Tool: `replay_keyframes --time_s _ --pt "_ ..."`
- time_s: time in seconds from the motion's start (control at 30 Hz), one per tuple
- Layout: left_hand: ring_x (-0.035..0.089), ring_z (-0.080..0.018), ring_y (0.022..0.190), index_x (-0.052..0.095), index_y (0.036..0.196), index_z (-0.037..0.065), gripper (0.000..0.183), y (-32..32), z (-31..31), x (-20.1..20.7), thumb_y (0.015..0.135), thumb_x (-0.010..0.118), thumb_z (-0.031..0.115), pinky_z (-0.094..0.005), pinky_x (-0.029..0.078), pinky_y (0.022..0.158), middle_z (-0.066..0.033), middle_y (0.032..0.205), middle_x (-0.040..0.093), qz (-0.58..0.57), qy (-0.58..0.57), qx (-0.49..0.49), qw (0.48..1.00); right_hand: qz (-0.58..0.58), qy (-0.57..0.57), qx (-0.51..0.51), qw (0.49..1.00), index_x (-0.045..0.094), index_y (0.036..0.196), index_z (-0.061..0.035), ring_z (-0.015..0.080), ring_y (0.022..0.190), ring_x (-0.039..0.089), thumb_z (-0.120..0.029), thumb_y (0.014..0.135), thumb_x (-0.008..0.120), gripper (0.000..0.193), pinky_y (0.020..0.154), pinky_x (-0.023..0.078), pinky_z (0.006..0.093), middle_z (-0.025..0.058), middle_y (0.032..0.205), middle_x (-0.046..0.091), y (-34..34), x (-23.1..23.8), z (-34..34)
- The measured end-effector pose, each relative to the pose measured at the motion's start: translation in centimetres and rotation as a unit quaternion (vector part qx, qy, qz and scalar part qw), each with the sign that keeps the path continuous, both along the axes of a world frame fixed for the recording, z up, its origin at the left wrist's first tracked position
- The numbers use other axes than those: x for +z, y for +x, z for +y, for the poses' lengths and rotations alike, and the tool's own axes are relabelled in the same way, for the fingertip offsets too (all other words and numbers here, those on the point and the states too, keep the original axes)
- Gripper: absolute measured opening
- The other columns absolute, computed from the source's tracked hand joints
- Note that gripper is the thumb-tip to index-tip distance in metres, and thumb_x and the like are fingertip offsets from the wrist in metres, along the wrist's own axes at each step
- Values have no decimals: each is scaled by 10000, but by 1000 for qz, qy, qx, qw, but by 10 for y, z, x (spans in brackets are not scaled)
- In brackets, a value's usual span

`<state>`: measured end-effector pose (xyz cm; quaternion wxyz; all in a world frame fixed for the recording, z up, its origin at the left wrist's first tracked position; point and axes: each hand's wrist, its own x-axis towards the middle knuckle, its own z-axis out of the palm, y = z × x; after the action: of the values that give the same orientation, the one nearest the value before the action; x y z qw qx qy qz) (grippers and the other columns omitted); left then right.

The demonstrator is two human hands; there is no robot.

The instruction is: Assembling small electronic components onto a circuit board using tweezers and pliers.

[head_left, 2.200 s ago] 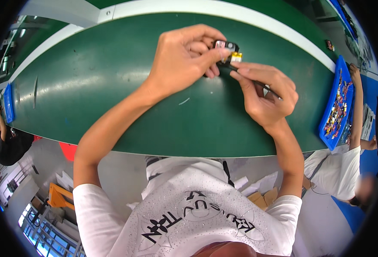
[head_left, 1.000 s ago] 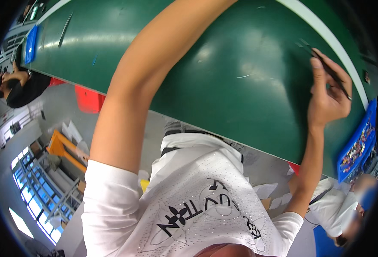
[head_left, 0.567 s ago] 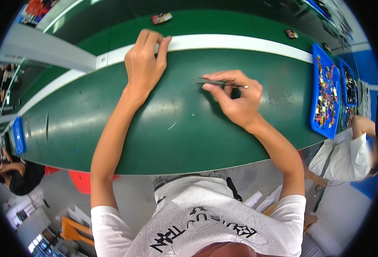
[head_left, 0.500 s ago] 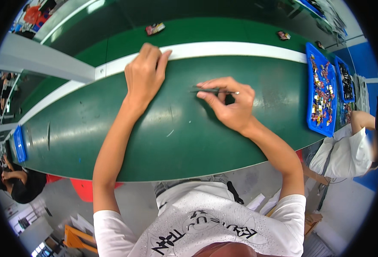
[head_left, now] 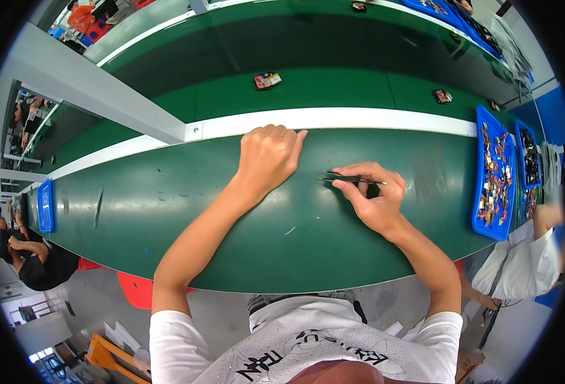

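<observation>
My right hand [head_left: 379, 200] holds a pair of dark tweezers [head_left: 354, 178] between thumb and fingers, over the green tabletop [head_left: 231, 256]. The tips point left, slightly apart, with nothing visible between them. My left hand [head_left: 268, 160] is curled into a fist near the far edge of the table, thumb to the right. It seems to hold nothing, though its palm side is hidden. A small pale sliver [head_left: 289, 231] lies on the table between my forearms.
Right, a blue tray [head_left: 492, 182] of small colourful packets stands beside a smaller blue tray [head_left: 527, 153]. A white rail [head_left: 359, 120] borders the green conveyor [head_left: 333, 89] carrying packets [head_left: 267, 80]. Left, a thin metal strip [head_left: 98, 207] lies near another blue tray [head_left: 45, 205]. People sit at both ends.
The whole view has shifted, so the table and trays sit lower in the picture. My left fist has moved right along the rail, closer to the tweezers. My right hand keeps its grip.
</observation>
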<state>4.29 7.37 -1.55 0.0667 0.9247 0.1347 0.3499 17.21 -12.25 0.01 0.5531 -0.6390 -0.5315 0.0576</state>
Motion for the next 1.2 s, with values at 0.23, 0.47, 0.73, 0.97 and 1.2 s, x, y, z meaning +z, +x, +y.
replay_keyframes --time_s 0.23,0.47,0.73,0.97,1.2 --pt "529 -281 490 556 585 61 360 3 -2 1 872 760 135 -400 396 475 -87 543 524 10 -6 -18 1000 53 -6 -12 999 733 941 -25 33 448 456 15 793 846 190 456 361 202 67 917 799 4 -1 -5" --pt "528 -280 494 556 589 60 352 6 -2 4 871 756 129 -408 395 480 -84 543 520 10 -5 -15 1000 65 -1 -3 998 732 946 -22 32 457 467 13 800 846 188 462 369 201 65 901 798 6 1 -6" --pt "531 -290 504 558 601 51 338 5 -6 7 871 752 112 -416 387 481 -93 554 521 1 -10 -25 1000 73 10 8 997 751 930 -26 27 448 467 10 794 849 171 456 374 210 28 781 760 5 0 -6" --pt "520 -294 497 552 602 47 338 6 -6 7 870 749 107 -416 374 477 -97 551 514 8 -7 -25 1000 87 5 8 996 759 943 -22 27 440 415 -9 813 847 158 452 355 220 33 846 769 5 -4 -9" --pt "525 -290 495 538 592 51 350 9 -4 6 865 747 114 -411 381 472 -93 547 510 10 -11 -22 1000 86 0 11 996 762 949 -19 24 444 424 -14 816 847 158 450 343 222 27 825 760 8 -3 -5"
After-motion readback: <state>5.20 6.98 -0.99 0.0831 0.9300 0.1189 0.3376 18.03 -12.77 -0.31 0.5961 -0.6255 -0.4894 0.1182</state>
